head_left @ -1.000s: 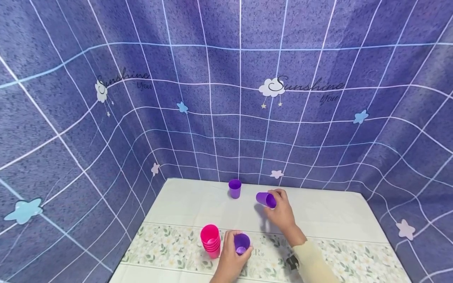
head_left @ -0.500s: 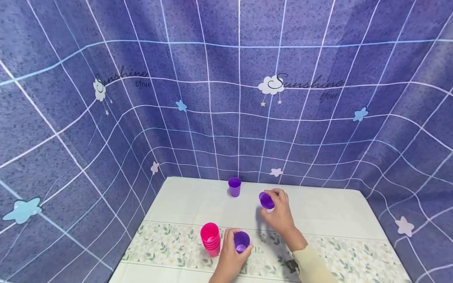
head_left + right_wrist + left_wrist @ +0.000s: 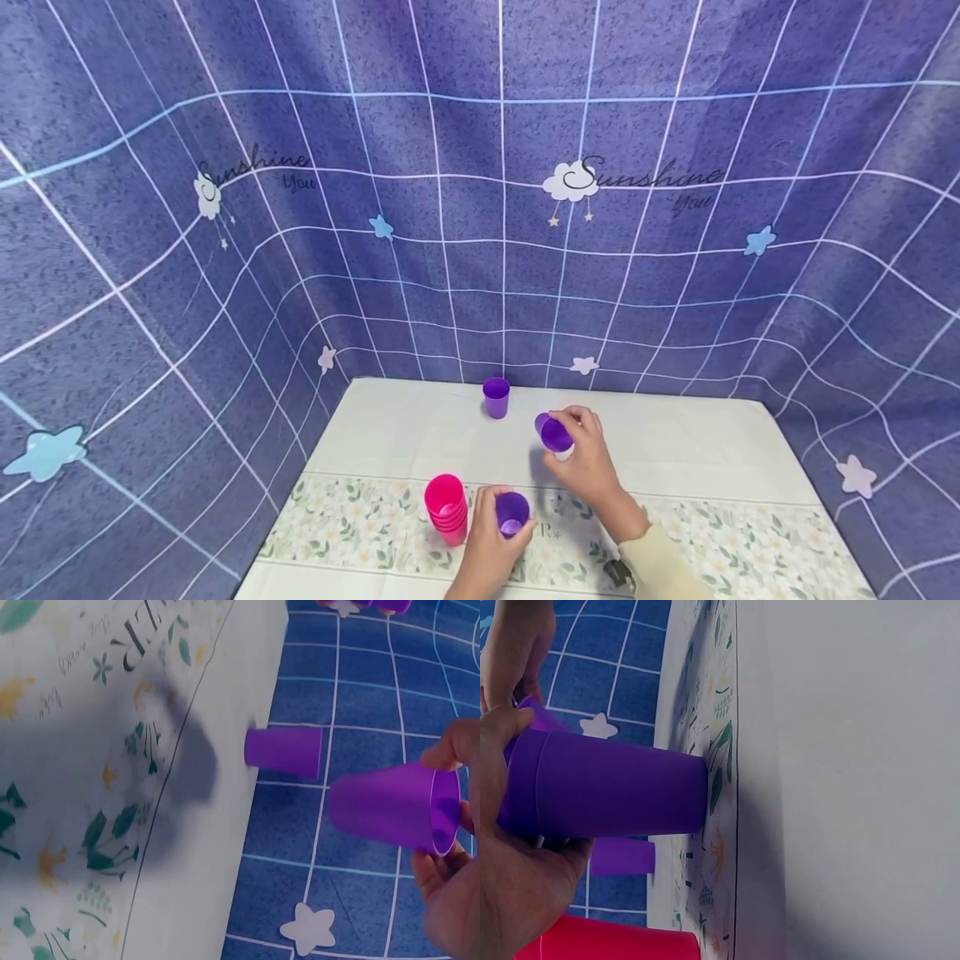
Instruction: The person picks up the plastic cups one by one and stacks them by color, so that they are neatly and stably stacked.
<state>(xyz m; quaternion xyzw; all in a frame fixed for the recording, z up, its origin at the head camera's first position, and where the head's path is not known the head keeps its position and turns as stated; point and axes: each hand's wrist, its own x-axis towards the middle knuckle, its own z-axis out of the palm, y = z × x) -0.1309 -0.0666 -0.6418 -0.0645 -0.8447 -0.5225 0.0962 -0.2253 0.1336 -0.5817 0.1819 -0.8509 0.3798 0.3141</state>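
My left hand (image 3: 491,537) grips a purple cup (image 3: 513,511) that stands mouth up on the floral band of the tablecloth. In the left wrist view, its base meets the cloth. A second purple cup (image 3: 390,806) is held near its rim by the thumb and fingers of my right hand (image 3: 588,458). That cup is tilted above the table, its mouth turned back toward the head camera. Farther back, another purple cup (image 3: 496,398) stands upright by itself. Just left of my left hand is an upright stack of nested pink cups (image 3: 447,510).
A white tablecloth (image 3: 405,433) with a floral band covers the table. A blue gridded curtain (image 3: 480,275) hangs behind it and along its sides. The back table edge lies close to the lone purple cup.
My right hand has shifted slightly left and turned its cup, so the mouth faces the head camera more. My left hand stays on its cup; the pink stack has not moved.
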